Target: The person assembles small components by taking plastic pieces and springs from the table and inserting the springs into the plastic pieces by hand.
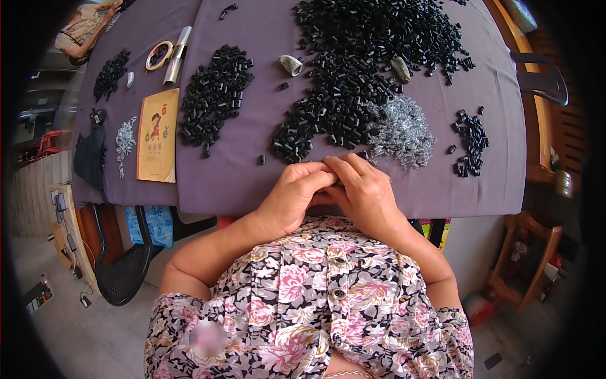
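Note:
My left hand [294, 194] and my right hand [362, 189] meet at the front edge of the table, fingertips pressed together. What they pinch, if anything, is hidden by the fingers. Just beyond them lies a large heap of small black cylindrical parts [344, 95]. A pile of clear or silvery coil-like pieces [404, 132] sits beyond my right hand, touching the black heap. Another pile of black parts [218, 95] is to the left, and a smaller black group [471, 142] lies at the right.
A yellow booklet [158, 136], a tape roll [159, 55] and a shiny tube [178, 55] lie on the purple cloth [252, 183]. Two greyish finger-cot-like pieces [290, 65] rest near the black heap. Another person [85, 28] is at the upper left. A black chair [129, 271] stands lower left.

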The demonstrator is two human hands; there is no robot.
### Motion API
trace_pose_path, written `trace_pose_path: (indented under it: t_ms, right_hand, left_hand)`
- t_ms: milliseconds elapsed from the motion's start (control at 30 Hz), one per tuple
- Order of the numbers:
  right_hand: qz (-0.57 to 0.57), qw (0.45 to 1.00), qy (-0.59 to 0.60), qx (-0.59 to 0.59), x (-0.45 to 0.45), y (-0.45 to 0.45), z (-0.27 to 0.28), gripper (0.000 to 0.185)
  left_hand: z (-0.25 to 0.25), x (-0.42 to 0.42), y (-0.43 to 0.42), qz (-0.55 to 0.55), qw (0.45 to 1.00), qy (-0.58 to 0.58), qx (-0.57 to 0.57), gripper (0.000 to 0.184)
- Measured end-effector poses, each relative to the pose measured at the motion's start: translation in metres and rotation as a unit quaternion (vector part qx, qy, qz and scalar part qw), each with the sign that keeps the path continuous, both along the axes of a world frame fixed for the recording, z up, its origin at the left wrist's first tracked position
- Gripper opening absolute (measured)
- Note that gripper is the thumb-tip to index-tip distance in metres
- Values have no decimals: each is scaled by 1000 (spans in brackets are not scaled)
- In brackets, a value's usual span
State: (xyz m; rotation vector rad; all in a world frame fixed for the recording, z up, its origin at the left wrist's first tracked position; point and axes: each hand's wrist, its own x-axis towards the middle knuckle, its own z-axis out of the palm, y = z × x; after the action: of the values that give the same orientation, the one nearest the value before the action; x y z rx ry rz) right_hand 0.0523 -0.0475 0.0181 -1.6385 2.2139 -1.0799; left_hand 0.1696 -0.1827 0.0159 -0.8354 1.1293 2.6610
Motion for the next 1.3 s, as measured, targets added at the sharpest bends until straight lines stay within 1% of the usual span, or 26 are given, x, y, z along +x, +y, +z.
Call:
trace_pose_path:
  t_ms: [133,233,300,333,433,600,800,1000,1100,1200,1300]
  right_hand:
    - [-31,997,-66,-26,2,-2,3,46]
    - [-43,995,-92,-5,0,0,5,45]
    - [-34,999,-34,-19,1,-1,4,44]
    - [-30,999,-6,-26,1,-1,2,44]
    - [-16,1000,-2,-9,3,0,0,42]
    - [-5,1000,-27,0,6,3,-4,40]
    - [0,999,-47,15,4,5,-2,36]
    - [2,997,-78,8,3,4,-3,36]
    - [-6,996,-89,4,1,4,0,37]
    - [-12,996,-94,-4,-1,4,1,38]
    - [-11,995,-97,-7,-3,4,3,34]
  left_hand:
    - [5,-1,6,39,999,12,0,23]
    - [4,-1,9,67,997,25,4,23]
    - [-2,0,9,74,997,29,6,22]
    - [-1,0,9,69,997,23,5,22]
    - [3,-1,8,48,999,3,-1,21]
    - [-2,1,7,14,999,-25,-21,21]
    - [0,-3,9,10,998,-40,-36,22]
    - [-1,-3,7,3,999,-45,-27,23]
    - [5,-6,9,-7,999,-20,-34,24]
    - [3,-8,12,-13,997,0,-76,25]
    - [3,-10,8,-23,999,-14,-32,25]
